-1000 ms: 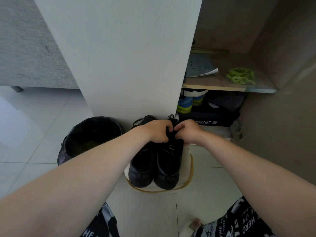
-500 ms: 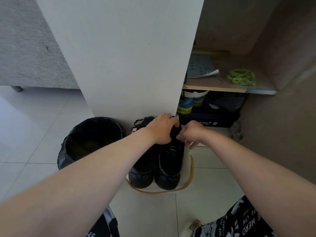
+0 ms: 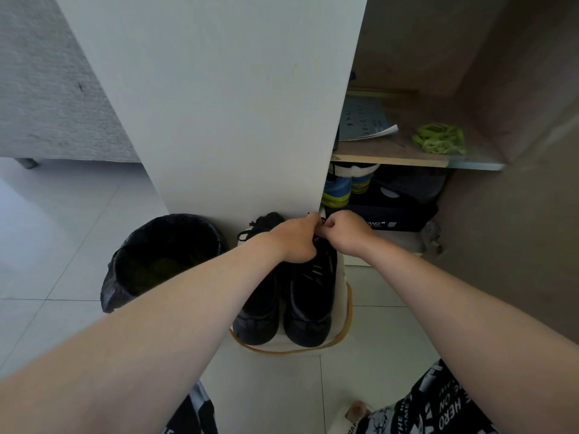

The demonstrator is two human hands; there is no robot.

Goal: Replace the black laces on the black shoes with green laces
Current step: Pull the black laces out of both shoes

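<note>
At frame centre, my left hand (image 3: 297, 241) and right hand (image 3: 346, 234) both curl tight, pinching the black lace (image 3: 321, 221) atop the right-side black shoe (image 3: 310, 296); I'd tease that knot loose gently, with the green laces (image 3: 438, 142) waiting on the upper-right shelf (image 3: 391, 153).

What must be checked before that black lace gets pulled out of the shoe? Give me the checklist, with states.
1. Left hand steadies the shelf-side shoe at its collar: ok.
2. Right hand pinches the black lace at the top: ok.
3. Lace knot undone: cannot tell, the hands hide it.
4. Other shoe sits beside it on the stool: ok.
5. Green laces ready on the shelf: ok, untouched.
</note>
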